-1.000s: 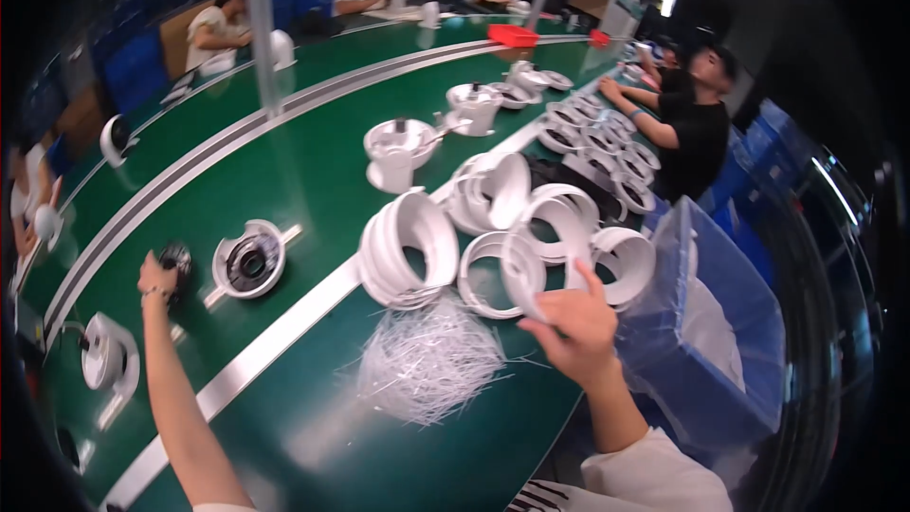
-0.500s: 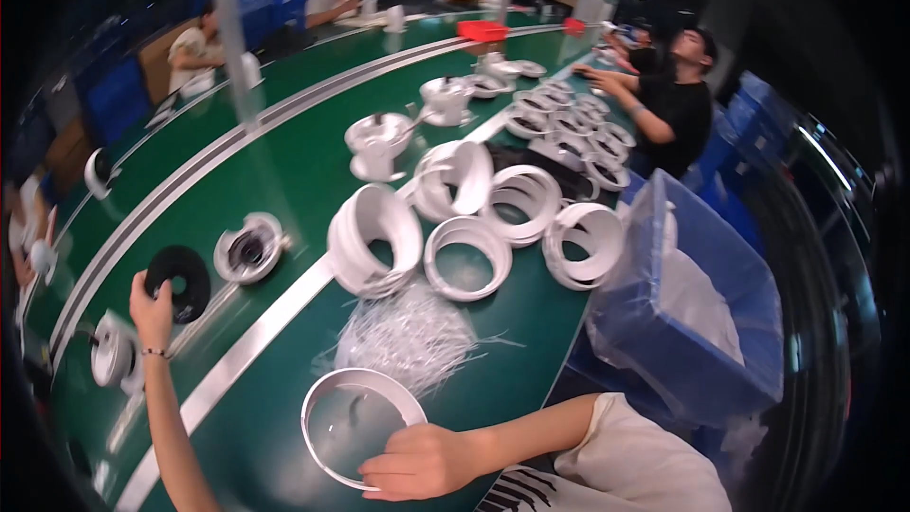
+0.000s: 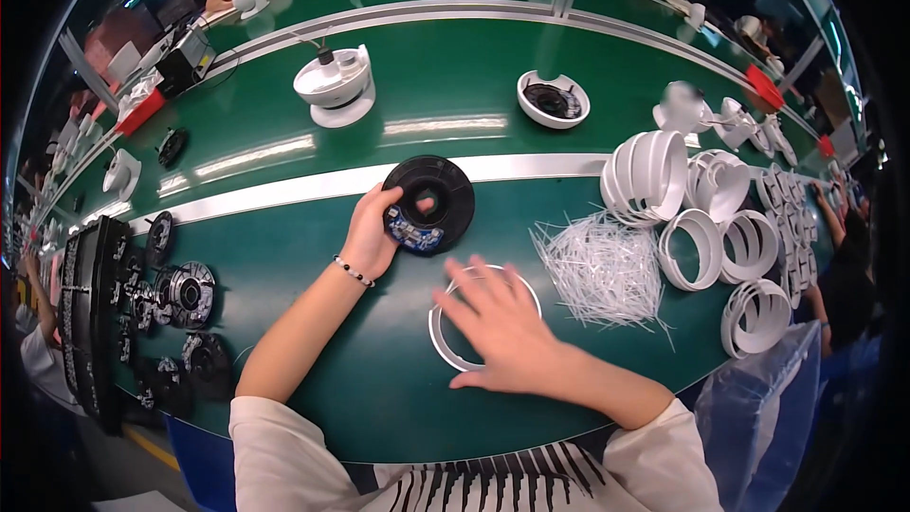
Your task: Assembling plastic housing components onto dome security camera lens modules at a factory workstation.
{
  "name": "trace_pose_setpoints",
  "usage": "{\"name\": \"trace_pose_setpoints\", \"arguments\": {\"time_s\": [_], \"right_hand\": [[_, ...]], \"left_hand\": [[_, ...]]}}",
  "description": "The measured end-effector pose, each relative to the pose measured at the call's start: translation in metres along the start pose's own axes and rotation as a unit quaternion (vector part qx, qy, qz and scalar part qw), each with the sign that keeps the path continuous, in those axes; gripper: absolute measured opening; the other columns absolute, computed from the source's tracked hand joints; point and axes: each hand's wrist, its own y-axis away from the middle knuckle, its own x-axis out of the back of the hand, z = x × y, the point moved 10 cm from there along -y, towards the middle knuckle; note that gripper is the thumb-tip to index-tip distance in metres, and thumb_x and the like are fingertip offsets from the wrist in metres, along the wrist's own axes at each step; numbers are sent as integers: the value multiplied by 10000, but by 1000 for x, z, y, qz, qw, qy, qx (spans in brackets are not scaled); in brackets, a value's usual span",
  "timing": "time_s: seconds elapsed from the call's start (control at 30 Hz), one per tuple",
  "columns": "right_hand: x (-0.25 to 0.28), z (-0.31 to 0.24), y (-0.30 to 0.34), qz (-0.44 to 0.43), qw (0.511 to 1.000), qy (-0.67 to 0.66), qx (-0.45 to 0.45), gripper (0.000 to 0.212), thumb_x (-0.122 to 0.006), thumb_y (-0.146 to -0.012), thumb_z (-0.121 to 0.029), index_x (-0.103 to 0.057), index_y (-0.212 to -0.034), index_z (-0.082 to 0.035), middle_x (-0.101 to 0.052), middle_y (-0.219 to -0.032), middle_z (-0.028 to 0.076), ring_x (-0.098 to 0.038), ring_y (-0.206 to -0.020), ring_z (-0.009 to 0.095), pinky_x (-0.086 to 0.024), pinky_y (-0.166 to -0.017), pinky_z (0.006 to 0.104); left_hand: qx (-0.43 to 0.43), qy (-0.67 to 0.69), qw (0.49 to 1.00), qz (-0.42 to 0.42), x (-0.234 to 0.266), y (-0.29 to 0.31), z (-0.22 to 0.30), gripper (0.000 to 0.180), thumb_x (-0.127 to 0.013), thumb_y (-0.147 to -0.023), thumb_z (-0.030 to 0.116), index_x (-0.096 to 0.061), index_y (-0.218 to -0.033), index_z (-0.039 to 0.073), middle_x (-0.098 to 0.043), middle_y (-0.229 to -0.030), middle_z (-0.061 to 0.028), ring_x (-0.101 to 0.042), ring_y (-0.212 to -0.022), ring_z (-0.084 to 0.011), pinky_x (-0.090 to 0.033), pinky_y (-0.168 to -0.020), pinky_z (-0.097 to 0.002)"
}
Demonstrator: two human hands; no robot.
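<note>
My left hand (image 3: pixel 368 232) is closed on the edge of a black round disc (image 3: pixel 453 192), which has a hole in its middle and a blue circuit board along its lower side. A fingertip shows through the hole. Just right of it, my right hand (image 3: pixel 502 332) hovers or rests over a white plastic ring (image 3: pixel 436 334), fingers spread and slightly blurred. Whether the palm touches the ring I cannot tell. The ring lies on the green table (image 3: pixel 332 398) in front of me.
A pile of thin white strips (image 3: pixel 602 270) lies to the right, beside several white rings (image 3: pixel 697 246). At left are black disc parts (image 3: pixel 190 294) and a black tray (image 3: pixel 87 313). White housings (image 3: pixel 336 85) stand beyond the pale strip. A bagged blue bin (image 3: pixel 758 408) is at right.
My view has swung round to the left. The black disc has come in front of me in my left hand. My right hand has let go of the ring's rim and spread its fingers.
</note>
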Motion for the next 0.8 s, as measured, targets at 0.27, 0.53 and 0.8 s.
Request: {"name": "trace_pose_setpoints", "arguments": {"time_s": [0.27, 0.53, 0.8], "right_hand": [[-14, 27, 5, -160, 986, -3, -39, 1148, -793, -436, -401, -152, -1326, -64, -116, -1364, 210, -111, -1246, 432, -156, -949, 602], [18, 106, 1, 306, 812, -472, -153, 1039, -788, -546, -261, -125, -1297, 13, -235, -1304, 191, -303, -1187, 267, -282, -964, 348], [4, 104, -38, 322, 616, -701, -162, 973, -713, -667, -176, -13, -1309, 33, -121, -1358, 203, -205, -1239, 250, -237, -991, 326]], "left_hand": [[-122, 59, 991, 4, 0, 13, 11, 645, -410, -661, -139, -290, -1264, 59, -441, -1185, -90, -414, -1117, -214, -347, -923, -336], [-163, 63, 984, -13, -19, 23, 16, 616, -425, -697, -133, -268, -1267, 38, -422, -1188, -112, -408, -1111, -217, -331, -941, -329], [-167, -106, 971, -133, -44, 45, -5, 559, -538, -750, 16, -295, -1253, 4, -419, -1186, -77, -399, -1105, -156, -311, -935, -289]]}}
